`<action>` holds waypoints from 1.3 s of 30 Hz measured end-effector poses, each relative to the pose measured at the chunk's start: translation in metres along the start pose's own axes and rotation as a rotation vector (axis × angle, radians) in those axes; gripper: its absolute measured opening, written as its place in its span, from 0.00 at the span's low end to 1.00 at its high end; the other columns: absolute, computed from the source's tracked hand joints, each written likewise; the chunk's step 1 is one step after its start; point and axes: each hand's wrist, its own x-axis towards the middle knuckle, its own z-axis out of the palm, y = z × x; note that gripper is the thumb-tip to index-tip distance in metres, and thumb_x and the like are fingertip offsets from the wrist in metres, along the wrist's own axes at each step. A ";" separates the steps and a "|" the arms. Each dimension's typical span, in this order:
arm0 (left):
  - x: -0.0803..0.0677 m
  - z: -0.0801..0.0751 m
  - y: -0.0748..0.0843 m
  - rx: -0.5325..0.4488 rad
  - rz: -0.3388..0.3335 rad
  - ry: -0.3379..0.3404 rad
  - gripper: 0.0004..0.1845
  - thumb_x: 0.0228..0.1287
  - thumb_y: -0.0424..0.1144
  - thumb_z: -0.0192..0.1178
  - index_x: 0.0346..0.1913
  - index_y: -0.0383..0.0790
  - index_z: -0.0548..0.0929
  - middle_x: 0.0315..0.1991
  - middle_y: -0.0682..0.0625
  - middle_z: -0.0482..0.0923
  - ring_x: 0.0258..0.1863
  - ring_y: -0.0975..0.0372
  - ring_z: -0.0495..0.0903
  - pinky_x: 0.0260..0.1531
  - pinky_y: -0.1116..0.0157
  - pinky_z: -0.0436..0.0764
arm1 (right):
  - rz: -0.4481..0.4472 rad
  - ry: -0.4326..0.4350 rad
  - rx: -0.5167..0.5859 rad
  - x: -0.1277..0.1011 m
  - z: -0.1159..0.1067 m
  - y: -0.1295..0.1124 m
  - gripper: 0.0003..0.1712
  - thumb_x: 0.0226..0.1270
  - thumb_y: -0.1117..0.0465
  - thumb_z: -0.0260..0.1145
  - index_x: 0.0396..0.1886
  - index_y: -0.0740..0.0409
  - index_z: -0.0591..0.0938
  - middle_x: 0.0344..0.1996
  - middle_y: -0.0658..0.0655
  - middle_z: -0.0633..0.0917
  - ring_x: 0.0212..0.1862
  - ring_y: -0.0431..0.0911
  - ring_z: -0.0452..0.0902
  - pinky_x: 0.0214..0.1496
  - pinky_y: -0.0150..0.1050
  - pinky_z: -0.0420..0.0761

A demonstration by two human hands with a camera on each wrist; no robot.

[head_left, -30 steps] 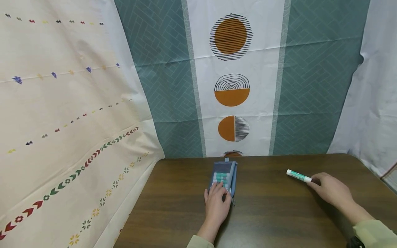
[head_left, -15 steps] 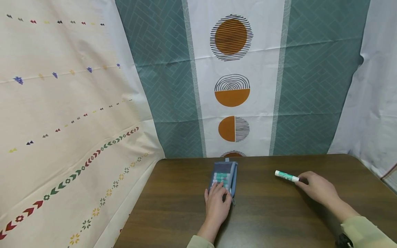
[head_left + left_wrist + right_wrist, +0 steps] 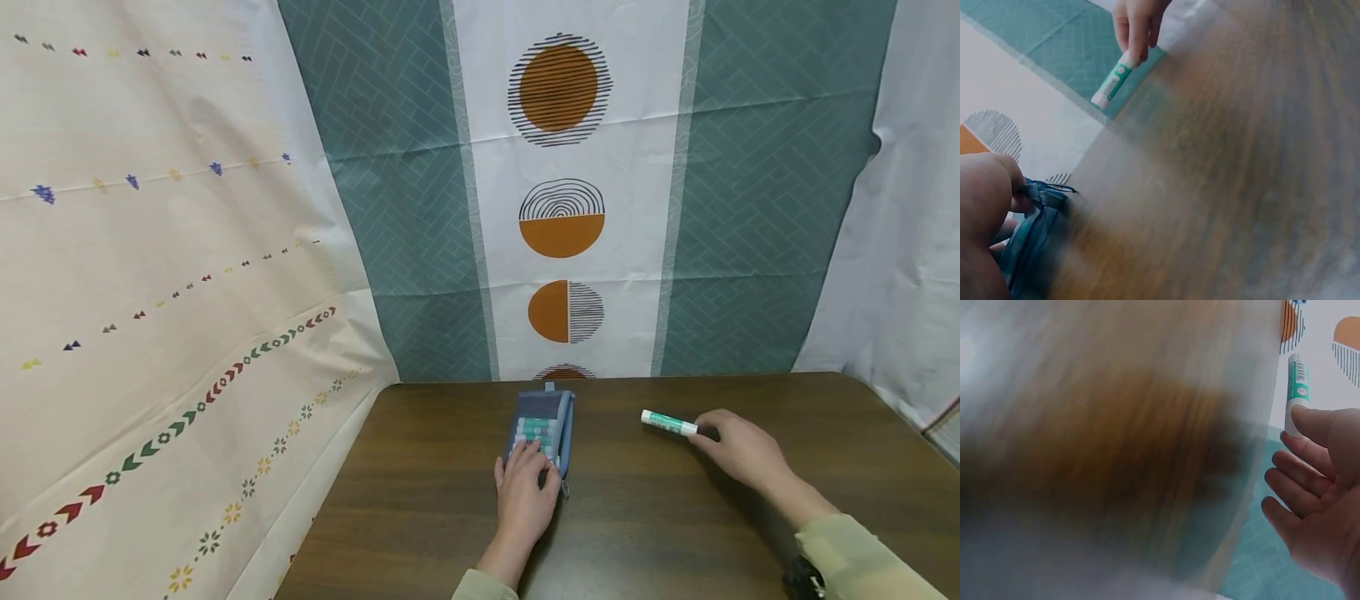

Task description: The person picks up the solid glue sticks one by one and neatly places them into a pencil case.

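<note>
A white and green glue stick [image 3: 667, 422] is pinched at one end by my right hand [image 3: 741, 451], over the right half of the table. Its other end points left, toward the pouch. In the right wrist view, the thumb and index finger grip the glue stick [image 3: 1298, 384] while the other fingers are spread loosely. My left hand [image 3: 527, 498] rests on the near part of a blue zip pouch [image 3: 542, 403], its thumb and index finger holding the edge. Through the pouch's clear window show several green and white sticks. In the left wrist view, the hand partly hides the pouch [image 3: 1029, 240].
The dark wooden table [image 3: 637, 533] reaches back to a hanging green and white cloth [image 3: 630, 333]. On the left hangs a cream patterned cloth [image 3: 187, 350]. The pouch's zipper pull [image 3: 566, 490] dangles at its near right corner. A black band [image 3: 804, 577] circles the right wrist.
My right hand has moved left across the table with the glue stick, nearer to the pouch. The left hand and the pouch have stayed in place.
</note>
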 end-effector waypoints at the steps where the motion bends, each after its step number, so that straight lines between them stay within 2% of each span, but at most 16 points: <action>1: 0.000 0.000 0.000 0.000 -0.001 -0.001 0.13 0.72 0.36 0.67 0.27 0.51 0.81 0.68 0.45 0.86 0.76 0.44 0.74 0.74 0.24 0.57 | -0.003 0.000 0.004 0.001 0.001 -0.002 0.11 0.71 0.55 0.78 0.43 0.58 0.89 0.50 0.67 0.88 0.47 0.60 0.86 0.46 0.65 0.85; 16: -0.003 -0.001 0.000 0.012 0.001 -0.007 0.13 0.72 0.37 0.68 0.28 0.50 0.81 0.68 0.45 0.86 0.76 0.44 0.75 0.74 0.24 0.57 | -0.018 -0.015 0.034 0.013 0.016 -0.029 0.11 0.70 0.56 0.80 0.42 0.57 0.89 0.51 0.67 0.89 0.48 0.59 0.86 0.50 0.65 0.86; 20: -0.003 -0.001 0.000 0.012 -0.003 -0.008 0.13 0.72 0.37 0.68 0.28 0.50 0.81 0.68 0.45 0.85 0.76 0.44 0.75 0.74 0.24 0.57 | -0.020 -0.024 0.048 0.019 0.020 -0.038 0.11 0.70 0.56 0.80 0.42 0.57 0.89 0.49 0.65 0.89 0.46 0.57 0.85 0.50 0.65 0.86; 27: -0.001 -0.002 0.001 0.015 -0.006 -0.011 0.12 0.72 0.37 0.68 0.28 0.51 0.81 0.68 0.45 0.85 0.76 0.44 0.75 0.74 0.24 0.57 | -0.041 -0.031 0.055 0.029 0.028 -0.051 0.10 0.71 0.56 0.79 0.41 0.57 0.89 0.49 0.64 0.89 0.48 0.58 0.87 0.49 0.64 0.86; 33: 0.001 -0.002 0.002 0.018 -0.019 -0.024 0.12 0.72 0.38 0.68 0.28 0.51 0.81 0.69 0.46 0.85 0.77 0.45 0.74 0.75 0.25 0.56 | -0.025 -0.056 0.075 0.037 0.037 -0.061 0.11 0.71 0.56 0.79 0.42 0.58 0.89 0.48 0.63 0.89 0.47 0.56 0.85 0.50 0.63 0.86; 39: -0.001 -0.002 0.002 0.024 -0.009 -0.009 0.12 0.71 0.37 0.68 0.28 0.51 0.81 0.68 0.45 0.85 0.76 0.44 0.74 0.74 0.25 0.57 | -0.008 -0.067 0.091 0.045 0.049 -0.071 0.12 0.71 0.55 0.79 0.44 0.59 0.90 0.48 0.62 0.89 0.48 0.57 0.86 0.51 0.63 0.86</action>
